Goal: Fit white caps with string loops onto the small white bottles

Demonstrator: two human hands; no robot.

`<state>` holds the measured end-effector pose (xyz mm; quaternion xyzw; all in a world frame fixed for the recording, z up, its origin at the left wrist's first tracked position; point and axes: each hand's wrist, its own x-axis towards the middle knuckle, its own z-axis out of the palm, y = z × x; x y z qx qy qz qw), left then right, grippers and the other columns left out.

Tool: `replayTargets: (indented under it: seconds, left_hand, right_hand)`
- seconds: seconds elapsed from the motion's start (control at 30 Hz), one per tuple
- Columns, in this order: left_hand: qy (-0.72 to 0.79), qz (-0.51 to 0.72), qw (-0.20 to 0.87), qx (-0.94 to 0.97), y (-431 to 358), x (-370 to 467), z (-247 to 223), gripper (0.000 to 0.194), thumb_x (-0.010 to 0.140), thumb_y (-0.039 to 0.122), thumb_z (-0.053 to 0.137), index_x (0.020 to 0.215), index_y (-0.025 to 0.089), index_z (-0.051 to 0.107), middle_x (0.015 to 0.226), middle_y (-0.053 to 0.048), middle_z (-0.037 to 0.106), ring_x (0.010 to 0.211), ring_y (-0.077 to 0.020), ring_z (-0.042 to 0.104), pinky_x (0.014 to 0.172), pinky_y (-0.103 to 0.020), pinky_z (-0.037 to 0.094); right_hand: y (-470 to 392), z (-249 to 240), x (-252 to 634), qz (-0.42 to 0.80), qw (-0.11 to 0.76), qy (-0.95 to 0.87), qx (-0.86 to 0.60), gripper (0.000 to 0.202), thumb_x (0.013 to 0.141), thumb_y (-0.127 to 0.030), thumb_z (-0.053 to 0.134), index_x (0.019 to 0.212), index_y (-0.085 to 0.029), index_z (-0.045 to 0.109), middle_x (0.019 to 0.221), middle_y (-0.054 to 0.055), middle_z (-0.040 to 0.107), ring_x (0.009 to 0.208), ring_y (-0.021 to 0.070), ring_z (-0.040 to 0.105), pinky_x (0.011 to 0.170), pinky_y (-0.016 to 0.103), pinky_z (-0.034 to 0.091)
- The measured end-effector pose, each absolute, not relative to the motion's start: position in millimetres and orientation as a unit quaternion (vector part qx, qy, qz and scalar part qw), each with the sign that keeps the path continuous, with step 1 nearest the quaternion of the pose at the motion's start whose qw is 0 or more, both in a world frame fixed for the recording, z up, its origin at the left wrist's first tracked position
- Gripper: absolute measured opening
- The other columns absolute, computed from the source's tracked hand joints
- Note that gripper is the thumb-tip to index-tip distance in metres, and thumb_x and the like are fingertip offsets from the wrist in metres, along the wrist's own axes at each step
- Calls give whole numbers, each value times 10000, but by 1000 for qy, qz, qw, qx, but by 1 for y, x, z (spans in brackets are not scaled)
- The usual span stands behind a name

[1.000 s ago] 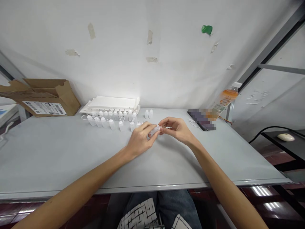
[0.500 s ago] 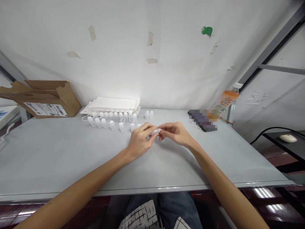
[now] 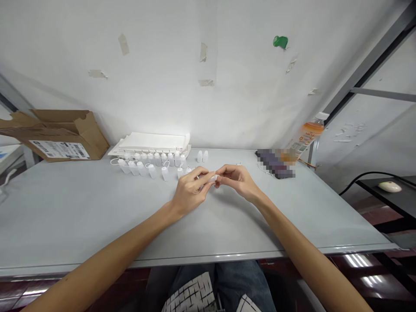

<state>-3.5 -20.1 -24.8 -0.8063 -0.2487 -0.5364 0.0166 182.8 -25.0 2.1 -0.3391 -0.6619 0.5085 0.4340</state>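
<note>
A small translucent white squeeze bottle (image 3: 212,178) lies tilted on its side between my two hands, above the grey table (image 3: 130,229). My left hand (image 3: 191,188) is closed around its body, so most of it is hidden. The thumb and fingers of my right hand (image 3: 238,181) pinch the bottle's right end; whether they grip a cap there is too small to tell. Beyond my left hand stand several similar bottles (image 3: 152,171) in rows, some with looped cap straps. Two more bottles (image 3: 202,156) stand apart near the wall.
White flat sheets (image 3: 156,141) are stacked behind the bottle rows. An open cardboard box (image 3: 61,136) stands at the back left. At the back right are a phone (image 3: 273,164) and a leaning drink bottle (image 3: 308,134). A mouse (image 3: 390,186) rests on a dark side surface.
My left fingers have closed further over the small bottle, and less of it shows. Both hands stay together in nearly the same place; the whole view has shifted slightly.
</note>
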Motion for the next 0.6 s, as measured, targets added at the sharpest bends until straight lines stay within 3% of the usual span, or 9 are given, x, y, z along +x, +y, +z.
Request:
replayTargets:
  seconds: [0.13,0.27,0.37,0.6]
  left_hand:
    - [-245,-530,11,-812,-22,-3,-22,190,897,121,559,1010,164,706,824,-40,651,589,-66,553,521,-176,471]
    - [-322,-513,-142,-783,-27,2,-15,134,843,194,652,945,151,728,844,-49,692,664,-103,632,539,-181,541]
    - [-375,-501,-237,-743,-29,5,-9,206,822,281,680,964,142,734,893,-70,724,711,-143,670,527,-211,574]
    - [-427,-440,-249,-750,-25,2,-7,189,816,284,687,944,174,769,910,-66,754,715,-162,680,562,-254,580]
  right_hand:
    - [-23,3,184,515,443,-651,-337,219,785,-364,739,855,-158,715,767,48,678,724,170,637,747,351,519]
    - [-21,7,188,490,423,-672,-360,255,776,-394,737,848,-150,730,776,62,696,742,185,651,754,365,528]
    - [-21,9,191,460,430,-686,-365,254,783,-385,725,893,-156,737,839,73,717,762,186,659,755,368,545]
    - [-23,7,187,351,424,-734,-397,176,811,-257,651,930,-174,751,893,70,734,814,193,674,726,343,561]
